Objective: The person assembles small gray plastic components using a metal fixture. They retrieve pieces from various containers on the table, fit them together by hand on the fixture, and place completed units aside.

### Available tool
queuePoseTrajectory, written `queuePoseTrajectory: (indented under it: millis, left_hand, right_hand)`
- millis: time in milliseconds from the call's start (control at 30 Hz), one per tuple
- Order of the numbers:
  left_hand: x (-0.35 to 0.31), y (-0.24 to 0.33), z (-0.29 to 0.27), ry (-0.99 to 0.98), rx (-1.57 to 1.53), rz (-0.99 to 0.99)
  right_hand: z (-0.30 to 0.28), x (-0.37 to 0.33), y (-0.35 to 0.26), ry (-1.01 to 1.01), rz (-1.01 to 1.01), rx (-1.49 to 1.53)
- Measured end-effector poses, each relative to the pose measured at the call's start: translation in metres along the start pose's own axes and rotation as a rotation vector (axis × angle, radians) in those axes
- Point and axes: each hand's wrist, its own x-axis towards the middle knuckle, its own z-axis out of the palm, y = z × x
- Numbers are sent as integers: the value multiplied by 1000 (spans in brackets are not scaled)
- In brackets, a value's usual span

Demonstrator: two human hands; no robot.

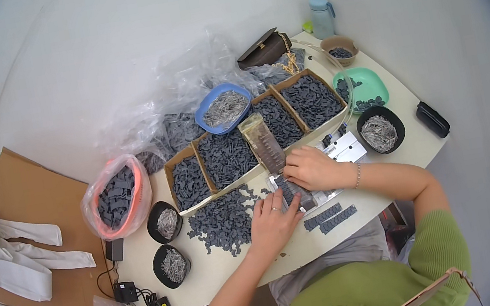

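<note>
On the table (220, 274), grey pieces (288, 186) lie between 2 hands' (273, 223) (312, 169) fingers (277, 195).

Soft, even, fairly bright light fills the scene, leaving only faint shadows; clear plastic bags (198, 63) glint and the metal plate (349, 147) gleams pale. Detail on the grey parts (224, 222) looks soft, fisheye distortion bows the table (420, 151), and corners darken to black

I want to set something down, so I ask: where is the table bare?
The table is bare between the lower left black bowl and left forearm; a smaller patch lies between the green bowl and black case. Boxes and bags crowd the back; left hand, right hand and grey pieces crowd the middle.
</note>
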Motion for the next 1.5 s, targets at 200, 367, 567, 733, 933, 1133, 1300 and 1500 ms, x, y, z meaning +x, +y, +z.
queuePoseTrajectory:
  millis: [200, 367, 567, 733, 933, 1133, 1300, 1500]
  left_hand:
    - [-5, 0, 0, -55, -148, 10]
    - [-15, 21, 7, -54, -184, -31]
    - [-8, 13, 4, -52, -199, -169]
    - [-1, 0, 8, -61, -129, -161]
    - [11, -9, 13, -21, -272, -275]
    - [9, -5, 23, -53, -208, -232]
    - [8, -5, 26, -56, -142, -207]
    - [6, -4, 23, -67, -119, -198]
  right_hand:
    - [-3, -5, -2, -15, 12, 29]
    - [-22, -17, -5, -14, 36, -38]
    - [-22, -25, -20, 2, -2, -181]
    - [-25, -26, -27, -17, 1, -171]
    - [-25, -26, -25, -22, 2, -115]
    - [-18, -18, -18, 7, 28, -80]
    - [-16, -17, -18, -51, 41, -152]
    - [-23, -21, -24, -41, -27, -273]
